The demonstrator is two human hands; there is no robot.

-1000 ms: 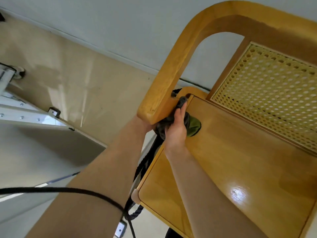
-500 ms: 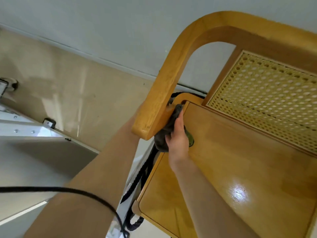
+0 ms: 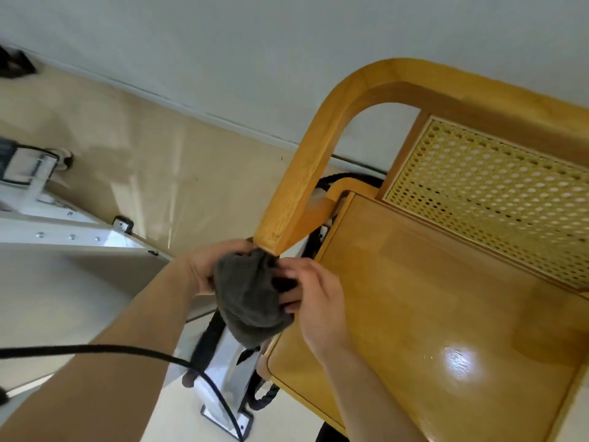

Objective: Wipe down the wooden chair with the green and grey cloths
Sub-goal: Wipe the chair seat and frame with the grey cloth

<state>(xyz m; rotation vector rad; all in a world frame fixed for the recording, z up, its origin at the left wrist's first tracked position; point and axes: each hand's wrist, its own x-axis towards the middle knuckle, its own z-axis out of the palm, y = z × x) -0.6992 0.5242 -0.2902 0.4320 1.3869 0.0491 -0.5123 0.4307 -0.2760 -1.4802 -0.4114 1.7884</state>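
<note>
As the cloths come away from the back corner of the seat (image 3: 430,298), where the right hand was pressing them a second ago, the action shifts forward. Both hands now meet just under the front tip of the armrest (image 3: 296,199). The grey cloth (image 3: 248,301) is bunched in the air between them, off the seat's left edge, its top reaching right up to that tip. The left hand (image 3: 200,269) has its fingers curled round the far side of the bundle. The right hand (image 3: 318,301) takes the near side, fingers (image 3: 290,269) clamped on the fabric. The green cloth (plain to see half a second back) doesn't show now. It may be the dark fold inside the wad, but I can't tell. My read: the corner is finished and this is a regrip, gathering the wad before tackling the armrest of the chair (image 3: 478,100). A black cable (image 3: 127,349) lies across the left forearm, so that's worth watching.
</note>
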